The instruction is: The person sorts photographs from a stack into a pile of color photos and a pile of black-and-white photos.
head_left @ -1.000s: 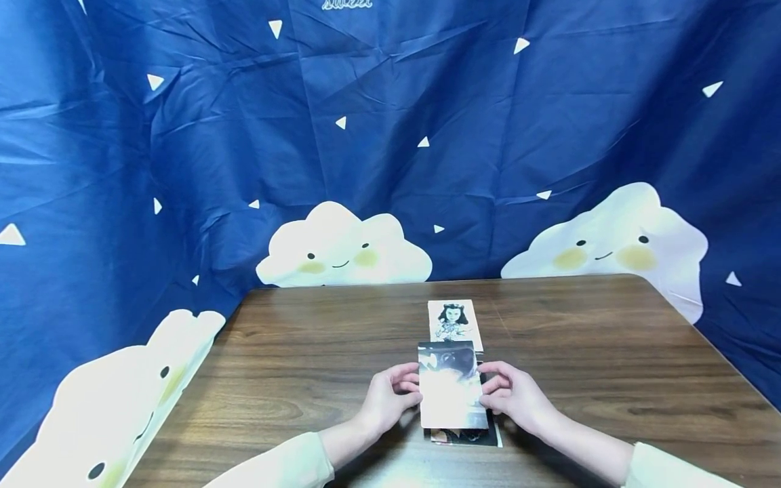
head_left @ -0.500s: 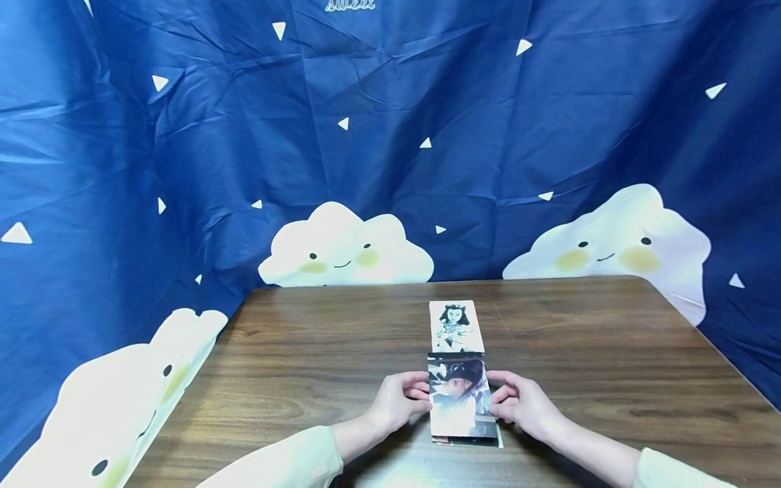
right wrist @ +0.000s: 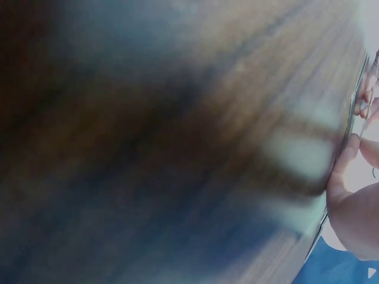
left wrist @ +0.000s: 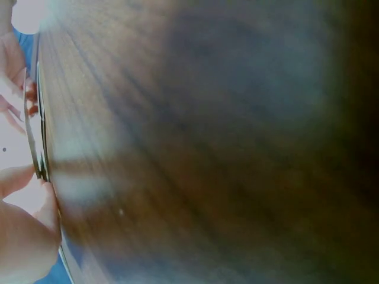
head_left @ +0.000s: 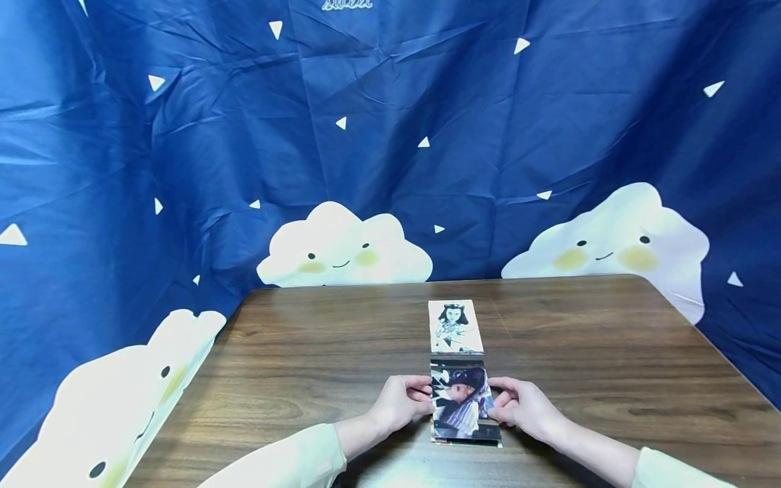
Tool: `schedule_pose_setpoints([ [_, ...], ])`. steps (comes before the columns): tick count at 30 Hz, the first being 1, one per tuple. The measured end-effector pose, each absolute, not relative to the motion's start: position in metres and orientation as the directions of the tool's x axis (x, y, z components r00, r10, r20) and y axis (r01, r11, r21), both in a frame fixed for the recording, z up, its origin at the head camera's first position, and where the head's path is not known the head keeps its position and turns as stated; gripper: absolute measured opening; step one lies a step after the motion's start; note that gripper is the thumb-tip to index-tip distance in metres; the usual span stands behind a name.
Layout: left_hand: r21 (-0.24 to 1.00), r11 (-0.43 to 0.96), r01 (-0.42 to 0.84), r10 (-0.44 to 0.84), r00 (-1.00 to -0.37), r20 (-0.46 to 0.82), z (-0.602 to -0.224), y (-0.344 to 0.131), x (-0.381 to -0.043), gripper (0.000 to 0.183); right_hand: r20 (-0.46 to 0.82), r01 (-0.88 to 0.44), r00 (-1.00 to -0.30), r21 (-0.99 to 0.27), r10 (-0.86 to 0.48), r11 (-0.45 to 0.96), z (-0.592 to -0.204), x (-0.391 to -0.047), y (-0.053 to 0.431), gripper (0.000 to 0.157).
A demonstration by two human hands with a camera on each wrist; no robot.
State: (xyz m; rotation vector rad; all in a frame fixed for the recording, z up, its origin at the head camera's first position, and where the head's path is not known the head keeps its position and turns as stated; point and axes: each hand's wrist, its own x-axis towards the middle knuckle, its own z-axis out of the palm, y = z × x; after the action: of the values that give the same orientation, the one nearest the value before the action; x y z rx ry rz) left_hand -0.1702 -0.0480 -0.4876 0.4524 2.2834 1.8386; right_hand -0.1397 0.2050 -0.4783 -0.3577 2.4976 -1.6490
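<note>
A glossy photo card, showing a figure in a dark hat, lies between my two hands in the head view. My left hand pinches its left edge, and my right hand pinches the right edge. Below it, the edge of another card peeks out at the front. The left wrist view shows the held card slightly raised above thin cards close to the tabletop. Just behind, a white card with a drawn long-haired figure tops a small stack.
The brown wooden table extends around the cards on all sides. Behind it hangs a blue curtain with white clouds and triangles.
Both hands have lowered the photo card and brought it slightly right and nearer, over the card beneath. The glare on it has faded, so its picture shows. The drawn card has not moved.
</note>
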Motion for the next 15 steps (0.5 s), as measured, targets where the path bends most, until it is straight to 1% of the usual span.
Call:
schedule_pose_setpoints([
  [10,0.962,0.241,0.127,0.331,-0.943,0.041,-0.4852,-0.0499,-0.1711,0.044,0.048,-0.168,-0.963,-0.877,-0.266,0.451,-0.4779,-0.1436,0.2014,0.052],
  [12,0.962,0.24,0.127,0.329,-0.944,0.042,-0.4847,-0.0502,-0.1717,0.043,0.052,-0.169,-0.964,-0.879,-0.263,0.447,-0.4784,-0.1446,0.2012,0.052],
  [15,0.965,0.227,0.128,0.325,-0.944,0.049,-0.4845,-0.0524,-0.1726,0.041,0.045,-0.15,-0.964,-0.904,-0.26,0.401,-0.4797,-0.1466,0.2013,0.053],
])
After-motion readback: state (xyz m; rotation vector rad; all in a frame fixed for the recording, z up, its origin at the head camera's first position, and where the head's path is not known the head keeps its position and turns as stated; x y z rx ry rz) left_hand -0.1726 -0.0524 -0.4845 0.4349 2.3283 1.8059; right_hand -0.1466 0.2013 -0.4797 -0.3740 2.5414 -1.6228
